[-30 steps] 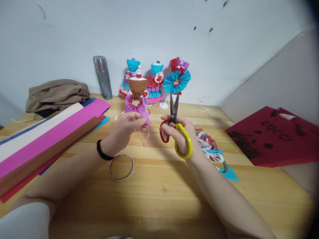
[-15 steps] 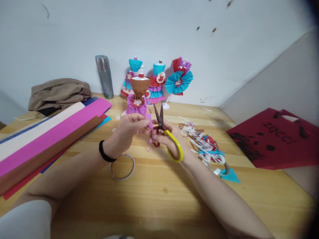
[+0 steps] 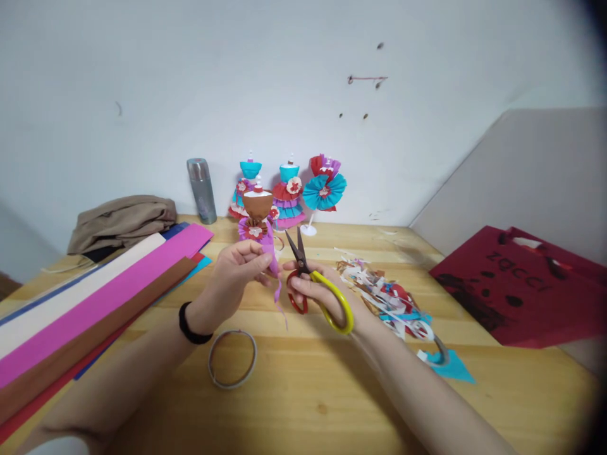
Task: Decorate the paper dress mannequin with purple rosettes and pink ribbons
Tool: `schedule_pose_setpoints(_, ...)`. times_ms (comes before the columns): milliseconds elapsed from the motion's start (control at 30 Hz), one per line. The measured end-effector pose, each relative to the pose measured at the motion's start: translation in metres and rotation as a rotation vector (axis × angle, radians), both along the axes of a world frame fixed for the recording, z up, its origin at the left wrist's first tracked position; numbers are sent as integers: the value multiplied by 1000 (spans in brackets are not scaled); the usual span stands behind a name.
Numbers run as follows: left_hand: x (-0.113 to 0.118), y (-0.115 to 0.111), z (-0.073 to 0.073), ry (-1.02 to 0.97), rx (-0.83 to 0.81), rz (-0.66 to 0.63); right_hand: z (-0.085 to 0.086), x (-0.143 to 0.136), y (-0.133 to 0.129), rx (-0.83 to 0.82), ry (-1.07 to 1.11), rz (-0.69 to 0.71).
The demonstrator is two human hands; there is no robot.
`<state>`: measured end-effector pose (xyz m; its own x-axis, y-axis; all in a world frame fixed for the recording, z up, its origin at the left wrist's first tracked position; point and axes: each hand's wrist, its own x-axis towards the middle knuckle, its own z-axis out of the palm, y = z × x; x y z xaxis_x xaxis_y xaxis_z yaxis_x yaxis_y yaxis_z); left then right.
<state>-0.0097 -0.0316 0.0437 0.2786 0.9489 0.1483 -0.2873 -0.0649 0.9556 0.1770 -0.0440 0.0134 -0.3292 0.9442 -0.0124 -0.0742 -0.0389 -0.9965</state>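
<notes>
Between the thumb and fingers of my left hand (image 3: 241,272) is a piece of purple crepe paper (image 3: 271,256), with a thin strip dangling from its lower end. My right hand (image 3: 320,292) holds scissors (image 3: 339,302) with one yellow and one red handle loop. Their dark blades point up and stand slightly apart, just right of the paper. Behind my left hand stands a small dress form (image 3: 258,205) with a brown top, a purple skirt and a paper flower; its lower part is hidden. A wire ring (image 3: 232,385) lies on the table below my left hand.
Several decorated dress forms (image 3: 288,196) stand by the wall beside a grey flask (image 3: 202,193). Coloured paper sheets (image 3: 109,287) and a brown cloth (image 3: 123,224) lie left. Paper scraps (image 3: 386,297), a blue paper piece (image 3: 453,366) and a red bag (image 3: 512,284) are right.
My hands have moved apart a little, and the scissors have shifted away from the purple paper. More of the dangling strip shows. The camera view has tilted up.
</notes>
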Motion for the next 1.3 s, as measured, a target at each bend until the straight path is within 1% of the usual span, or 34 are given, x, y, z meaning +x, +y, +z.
schedule_pose_setpoints(67,-2,0,3,52,22,31,6,4,0,114,-87,-59)
schedule_pose_setpoints(167,-3,0,7,166,73,95,14,9,-1,249,-169,-68)
schedule_pose_setpoints(267,-3,-1,8,276,148,154,18,9,-3,286,-186,-40)
schedule_pose_setpoints(367,-1,-2,7,335,182,177,17,5,-5,290,-189,-16)
schedule_pose_setpoints(467,0,-2,6,302,145,166,12,4,-6,319,-194,-2)
schedule_pose_setpoints(600,-2,3,7,208,19,140,2,5,-5,363,-206,29)
schedule_pose_setpoints(700,-4,5,7,156,-55,103,-2,4,-7,367,-223,57)
schedule_pose_setpoints(867,-5,6,6,122,-58,71,2,6,-7,395,-373,76)
schedule_pose_setpoints(967,-6,6,6,100,-57,64,5,12,-4,455,-459,73)
schedule_pose_setpoints(1067,-6,6,6,78,-65,67,5,15,-1,520,-483,89)
schedule_pose_setpoints(1133,-7,6,7,71,-77,74,4,14,0,545,-490,116)
schedule_pose_setpoints(1300,-8,9,6,62,-71,90,5,8,-3,608,-618,135)
